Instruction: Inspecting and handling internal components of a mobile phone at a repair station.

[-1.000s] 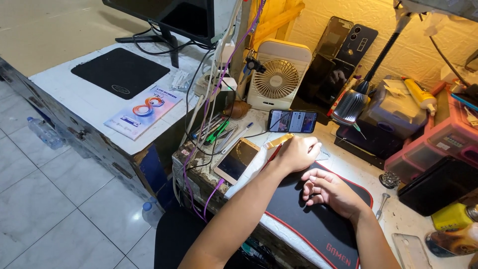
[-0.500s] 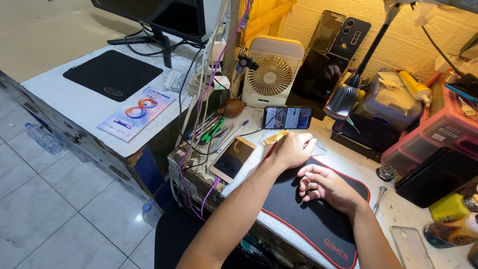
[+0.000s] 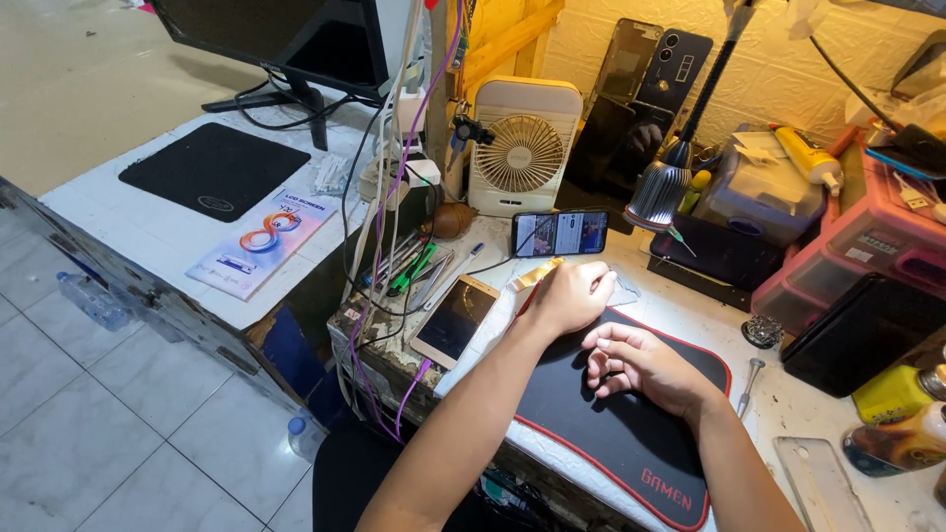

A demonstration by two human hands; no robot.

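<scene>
A white workbench [image 3: 690, 320] is carrying a black work mat with red edge [image 3: 611, 433], a gold smartphone [image 3: 454, 320] lying face up, a small white fan [image 3: 522, 148] and a screwdriver [image 3: 749, 386]. Beside it, a lower white table [image 3: 128, 222] is holding a black mouse pad [image 3: 214, 170] and a colourful flat box [image 3: 261, 242].

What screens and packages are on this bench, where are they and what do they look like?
Lit phone: propped sideways below the fan, showing a colourful picture.
Gold phone: flat beside left hand, screen dark.
Monitor: far left table, black, dark.
Flat package: left table, pale rectangle with orange rings.
</scene>
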